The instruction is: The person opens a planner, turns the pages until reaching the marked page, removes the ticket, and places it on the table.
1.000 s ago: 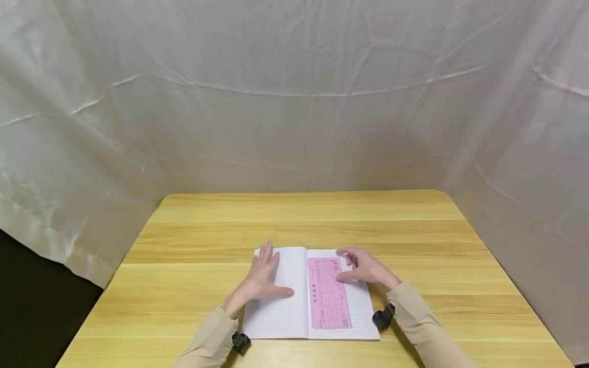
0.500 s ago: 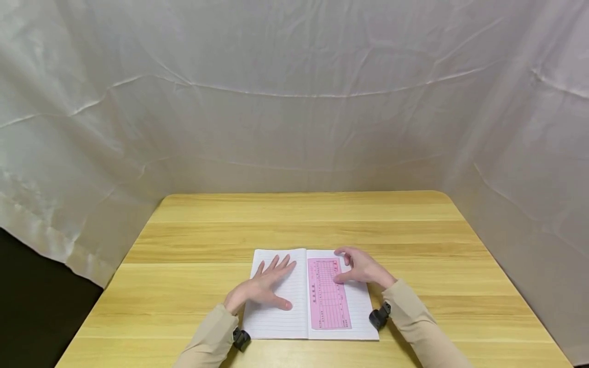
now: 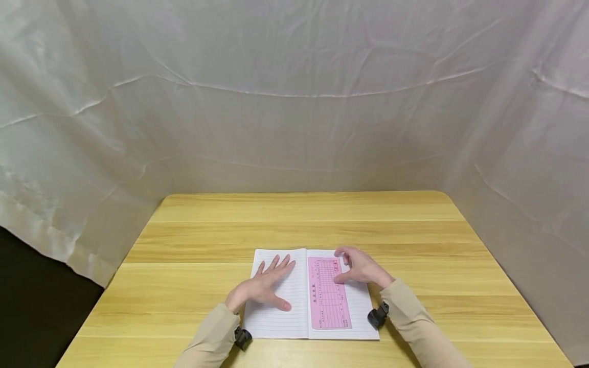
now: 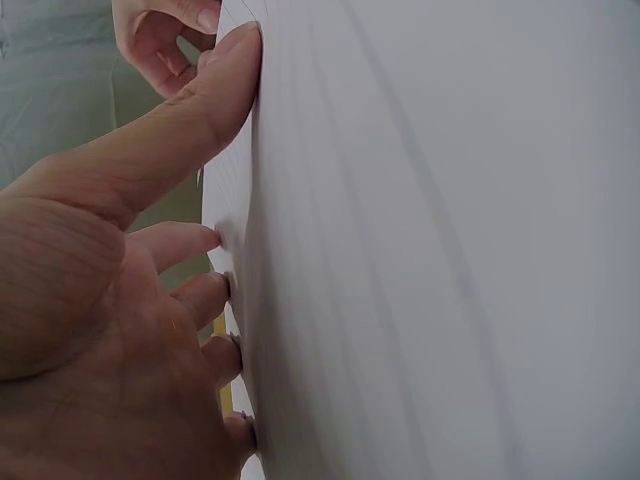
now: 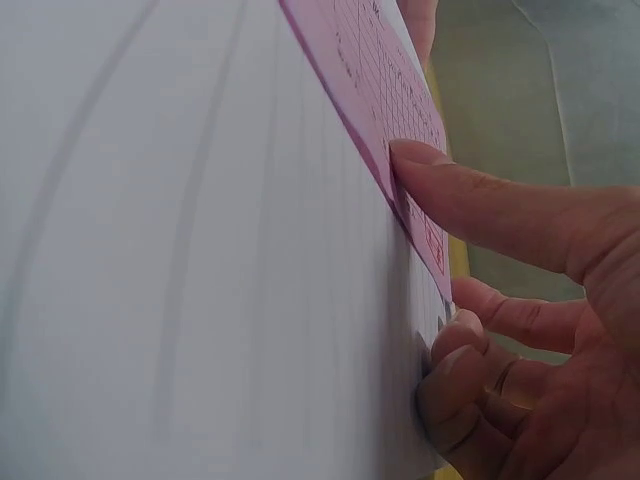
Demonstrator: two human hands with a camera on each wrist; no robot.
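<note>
An open lined notebook (image 3: 282, 324) lies flat near the front edge of the table. On its right page is a pink printed slip (image 3: 325, 301), a form with a grid and red marks. My left hand (image 3: 264, 289) rests on the left page, fingers spread and thumb out to the side. My right hand (image 3: 363, 267) is at the slip's upper right. Its thumb (image 5: 440, 180) touches the pink slip near the long edge, and the index fingertip is by the slip's top corner. The other fingers bend onto the page. Thumb and index stand apart.
The wooden table (image 3: 294, 220) reaches back to a pale hanging cloth (image 3: 294, 128), which also encloses both sides. Each wrist carries a small black camera (image 3: 378, 315). A dark area (image 3: 41, 301) shows beyond the table at left.
My left hand has shifted from the notebook's left top edge inward onto the left page, then stayed there. My right hand has barely moved. The slip and notebook lie as before.
</note>
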